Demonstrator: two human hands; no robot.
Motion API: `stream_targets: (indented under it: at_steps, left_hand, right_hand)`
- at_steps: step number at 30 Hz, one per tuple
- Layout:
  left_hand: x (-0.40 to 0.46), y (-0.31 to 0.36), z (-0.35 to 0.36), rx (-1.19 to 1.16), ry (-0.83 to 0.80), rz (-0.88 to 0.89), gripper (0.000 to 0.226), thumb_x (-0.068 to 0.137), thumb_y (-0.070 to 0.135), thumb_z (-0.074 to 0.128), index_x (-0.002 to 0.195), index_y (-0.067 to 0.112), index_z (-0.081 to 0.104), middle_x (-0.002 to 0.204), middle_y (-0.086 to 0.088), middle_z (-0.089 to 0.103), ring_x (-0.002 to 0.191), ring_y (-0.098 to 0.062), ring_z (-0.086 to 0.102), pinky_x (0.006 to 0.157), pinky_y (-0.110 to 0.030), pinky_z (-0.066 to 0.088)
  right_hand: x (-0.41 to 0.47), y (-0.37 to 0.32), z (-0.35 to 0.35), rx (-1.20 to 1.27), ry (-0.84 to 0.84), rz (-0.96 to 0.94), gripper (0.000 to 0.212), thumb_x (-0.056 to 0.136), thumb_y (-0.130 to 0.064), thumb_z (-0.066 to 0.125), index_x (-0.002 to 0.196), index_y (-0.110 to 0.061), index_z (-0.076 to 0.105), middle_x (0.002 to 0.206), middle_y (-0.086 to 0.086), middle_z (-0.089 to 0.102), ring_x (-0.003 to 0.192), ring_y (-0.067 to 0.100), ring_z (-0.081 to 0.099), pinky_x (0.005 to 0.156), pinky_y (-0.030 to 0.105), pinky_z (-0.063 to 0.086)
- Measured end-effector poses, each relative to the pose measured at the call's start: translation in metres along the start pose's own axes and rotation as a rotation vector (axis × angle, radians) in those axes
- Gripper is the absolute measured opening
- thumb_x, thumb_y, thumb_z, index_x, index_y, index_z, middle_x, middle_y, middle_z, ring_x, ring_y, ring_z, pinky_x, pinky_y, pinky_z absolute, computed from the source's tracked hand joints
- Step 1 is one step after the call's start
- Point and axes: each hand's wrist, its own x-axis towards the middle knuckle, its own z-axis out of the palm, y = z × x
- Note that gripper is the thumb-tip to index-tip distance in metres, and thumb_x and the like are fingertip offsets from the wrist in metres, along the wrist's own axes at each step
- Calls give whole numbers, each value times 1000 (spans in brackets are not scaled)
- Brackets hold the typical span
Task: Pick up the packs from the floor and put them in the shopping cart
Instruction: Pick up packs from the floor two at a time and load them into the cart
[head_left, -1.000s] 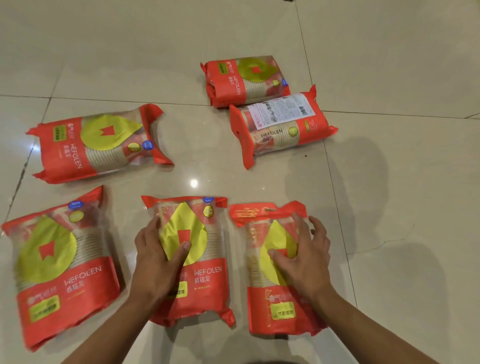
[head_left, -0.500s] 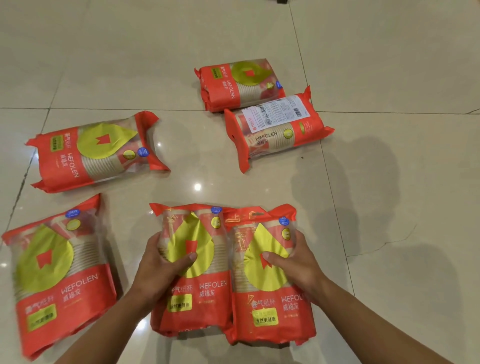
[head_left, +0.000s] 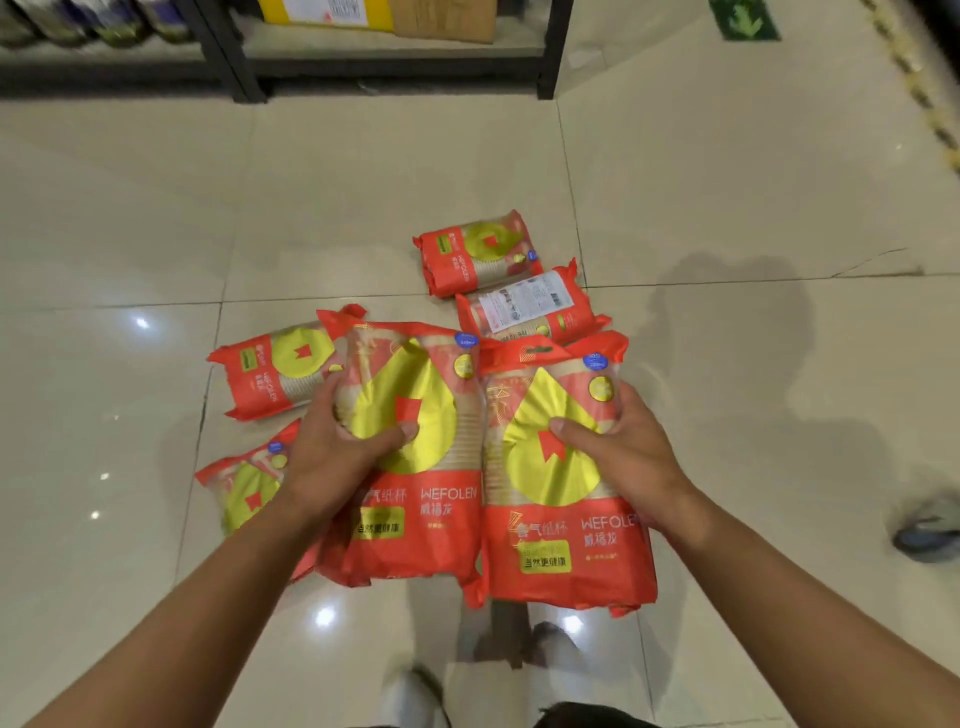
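My left hand (head_left: 337, 457) grips a red and yellow pack (head_left: 415, 509) of paper cups, lifted off the floor. My right hand (head_left: 618, 457) grips a second pack (head_left: 561, 535) beside it, also raised. Several more packs lie on the tiled floor: one at the left (head_left: 270, 374), one partly hidden under my left arm (head_left: 244, 488), one further back (head_left: 472, 254) and one with a white label (head_left: 524, 306). No shopping cart is in view.
A dark metal shelf unit (head_left: 548, 57) with cartons and goods stands along the far edge. A green floor arrow (head_left: 745, 21) lies at the top right. A shoe (head_left: 930, 530) shows at the right edge. My own feet are below the packs.
Both hands closed on the two near packs and raised them off the floor. The view tilted up and back, bringing the shelf into sight.
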Motion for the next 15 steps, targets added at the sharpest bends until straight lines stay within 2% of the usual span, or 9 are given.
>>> stream_targets:
  at_steps: [2, 4, 5, 7, 10, 12, 15]
  left_hand:
    - [-39, 78, -20, 10, -11, 24, 105, 50, 53, 96, 140, 39, 45, 127, 2, 69, 109, -24, 71, 89, -52, 59]
    - [-83, 159, -39, 13, -16, 41, 112, 47, 54, 96, 143, 38, 40, 131, 1, 66, 111, -25, 70, 87, -53, 60]
    - [-106, 200, -47, 14, -24, 61, 116, 47, 54, 96, 145, 39, 36, 134, 0, 63, 113, -25, 68, 86, -52, 60]
    - [-149, 277, -60, 15, -59, 119, 115, 56, 46, 96, 147, 45, 25, 141, -2, 56, 116, -26, 66, 86, -51, 61]
    - [-203, 375, -70, 38, -137, 224, 111, 72, 30, 89, 150, 48, 13, 131, 1, 59, 103, -22, 71, 81, -47, 62]
    - [-232, 425, -71, 81, -171, 313, 108, 75, 32, 87, 150, 49, 11, 124, 7, 61, 96, -17, 72, 81, -47, 62]
    - [-263, 478, -60, 101, -236, 454, 100, 76, 31, 86, 148, 51, 20, 124, 19, 58, 99, -10, 70, 82, -42, 61]
  right_hand:
    - [-48, -73, -34, -22, 44, -35, 77, 72, -39, 90, 139, -37, 54, 117, -16, 73, 108, 11, 72, 95, 36, 57]
    - [-100, -150, -67, -52, 81, -80, 83, 78, -34, 87, 148, -34, 44, 119, -29, 62, 112, 7, 65, 88, 25, 49]
    - [-126, -187, -84, -64, 98, -106, 88, 79, -34, 86, 152, -35, 36, 123, -32, 56, 115, 8, 61, 90, 25, 46]
    - [-174, -251, -117, -85, 137, -122, 102, 77, -44, 85, 156, -44, 20, 137, -23, 57, 122, 15, 60, 100, 34, 48]
    - [-242, -321, -163, -87, 207, -140, 112, 68, -63, 77, 152, -59, 3, 146, -8, 60, 127, 25, 62, 107, 50, 50]
    - [-281, -352, -191, -85, 262, -166, 109, 70, -64, 75, 149, -66, 0, 144, -8, 62, 125, 24, 64, 104, 51, 52]
    - [-327, -377, -229, -65, 342, -201, 104, 74, -60, 76, 150, -65, 4, 139, -8, 64, 122, 19, 65, 103, 49, 53]
